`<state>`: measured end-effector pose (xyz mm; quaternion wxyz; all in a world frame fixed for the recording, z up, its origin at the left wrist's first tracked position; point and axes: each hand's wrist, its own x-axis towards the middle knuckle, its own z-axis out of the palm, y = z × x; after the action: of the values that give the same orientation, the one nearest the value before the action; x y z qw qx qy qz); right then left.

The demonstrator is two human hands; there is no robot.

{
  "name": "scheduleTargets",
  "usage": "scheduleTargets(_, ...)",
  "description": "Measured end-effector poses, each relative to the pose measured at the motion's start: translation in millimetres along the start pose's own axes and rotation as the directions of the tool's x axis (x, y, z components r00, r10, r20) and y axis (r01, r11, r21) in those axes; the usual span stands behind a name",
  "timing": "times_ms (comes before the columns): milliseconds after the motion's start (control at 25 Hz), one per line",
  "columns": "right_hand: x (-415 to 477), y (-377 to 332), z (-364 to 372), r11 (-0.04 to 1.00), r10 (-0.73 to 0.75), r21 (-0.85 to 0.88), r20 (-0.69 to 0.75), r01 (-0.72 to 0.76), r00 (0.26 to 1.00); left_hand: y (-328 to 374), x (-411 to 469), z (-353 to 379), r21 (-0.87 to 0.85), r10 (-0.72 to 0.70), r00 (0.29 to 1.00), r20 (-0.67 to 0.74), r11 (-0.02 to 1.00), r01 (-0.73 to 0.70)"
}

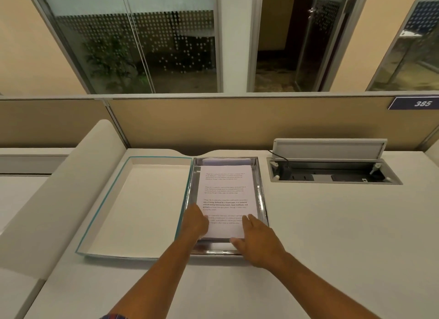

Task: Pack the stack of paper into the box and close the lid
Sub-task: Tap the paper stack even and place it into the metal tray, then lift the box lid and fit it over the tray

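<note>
A stack of printed white paper (225,190) lies flat inside a shallow box with a shiny silver lining (263,200) at the desk's middle. The box's lid (142,207), white inside with a teal rim, lies upside down right beside it on the left. My left hand (196,221) rests on the stack's near left corner, fingers curled over the paper's edge. My right hand (255,240) lies flat on the near right corner of the stack and the box's front rim, fingers spread.
An open cable hatch (332,173) with sockets and a raised flap sits at the back right of the white desk (332,235). A beige partition (237,124) runs behind. A lower desk section lies to the left.
</note>
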<state>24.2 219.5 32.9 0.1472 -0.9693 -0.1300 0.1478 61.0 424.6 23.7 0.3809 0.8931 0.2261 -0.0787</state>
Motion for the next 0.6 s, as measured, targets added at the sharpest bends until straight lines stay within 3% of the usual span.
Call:
scheduleTargets(160, -13, 7, 16, 0.993, -0.046, -0.11, 0.032, 0.049, 0.998, -9, -26, -7, -0.043, 0.067, 0.997, -0.039, 0.997, -0.068)
scheduleTargets(360, -22, 14, 35, 0.981, -0.07, -0.167, 0.162, 0.097, 0.984, -33, -61, -29, -0.126, 0.233, 0.92, -0.315, 0.95, -0.284)
scheduleTargets(600, -28, 15, 41, 0.97, -0.068, -0.216, 0.199, 0.111, 0.978, -98, -77, -56, -0.182, -0.06, 0.797, -0.601, 0.981, -0.063)
